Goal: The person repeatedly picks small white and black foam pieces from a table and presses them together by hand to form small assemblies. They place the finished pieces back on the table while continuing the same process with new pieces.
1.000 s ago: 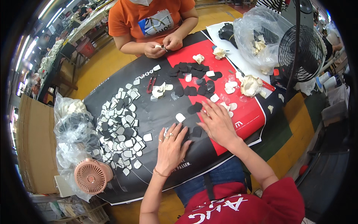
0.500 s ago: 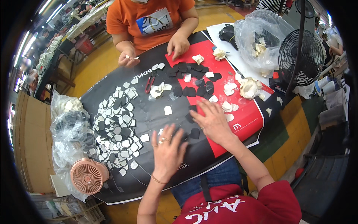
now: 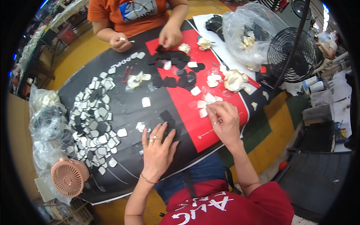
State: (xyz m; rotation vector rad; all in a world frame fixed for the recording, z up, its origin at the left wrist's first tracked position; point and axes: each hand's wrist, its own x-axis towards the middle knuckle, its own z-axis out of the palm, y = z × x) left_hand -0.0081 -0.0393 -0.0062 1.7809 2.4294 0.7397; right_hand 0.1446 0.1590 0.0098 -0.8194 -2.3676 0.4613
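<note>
Nearest me, the left hand (image 3: 158, 153) is palm down, fingers spread, with nothing that I can see in its hold; its fingertips are just beside a black piece (image 3: 167, 117). The right hand (image 3: 227, 122) has thumb and forefinger drawn together at a white piece (image 3: 203, 113) on the red panel (image 3: 202, 142); I cannot tell whether they grip it. That piece is small, flat and pale, partly hidden by the fingertips, and lies near other white ones.

I see the pale near edge of the black sheet (image 3: 129, 153) curve past both forearms. A broad stretch of black runs between the left hand and the heap (image 3: 102, 140) of white and black pieces, with one white tab (image 3: 146, 102) farther up. Right of the right hand, the red ends close by at the sheet's side. Beyond lie a cream flower (image 3: 235, 80) and black pieces (image 3: 170, 58), near a co-worker's hand (image 3: 170, 36).
</note>
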